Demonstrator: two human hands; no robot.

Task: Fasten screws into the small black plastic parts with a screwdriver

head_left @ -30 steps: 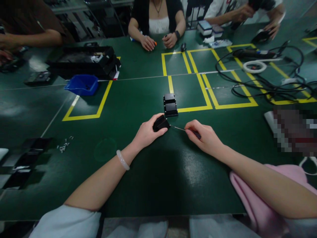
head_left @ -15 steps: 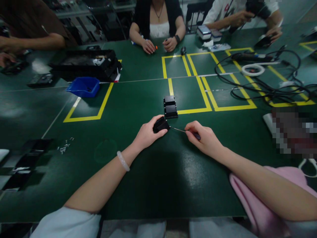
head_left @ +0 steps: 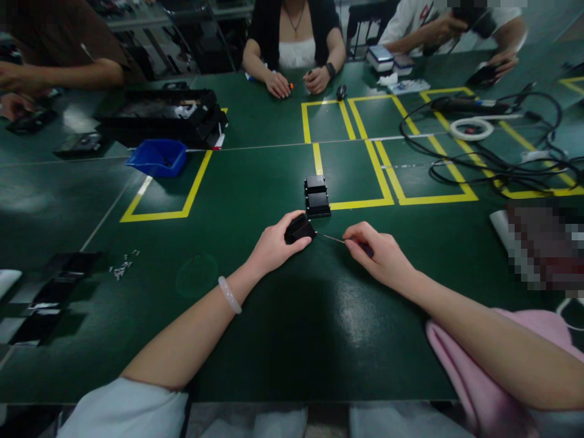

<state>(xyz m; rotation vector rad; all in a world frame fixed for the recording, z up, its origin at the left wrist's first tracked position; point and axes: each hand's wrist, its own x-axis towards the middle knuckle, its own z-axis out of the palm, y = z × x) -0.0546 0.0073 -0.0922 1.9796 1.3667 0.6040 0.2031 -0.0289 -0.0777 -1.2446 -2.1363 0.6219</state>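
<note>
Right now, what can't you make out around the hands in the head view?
- Small black part: the left hand covers most of it; shape unclear.
- Tool: handle hidden inside the right hand; the thin tip is too small to identify.
- Where tip meets part: too small.
- Screws at left: too tiny to count.
- Pixelated patch at right: contents blurred.

1 head cam, looks fwd & down over green table.
</note>
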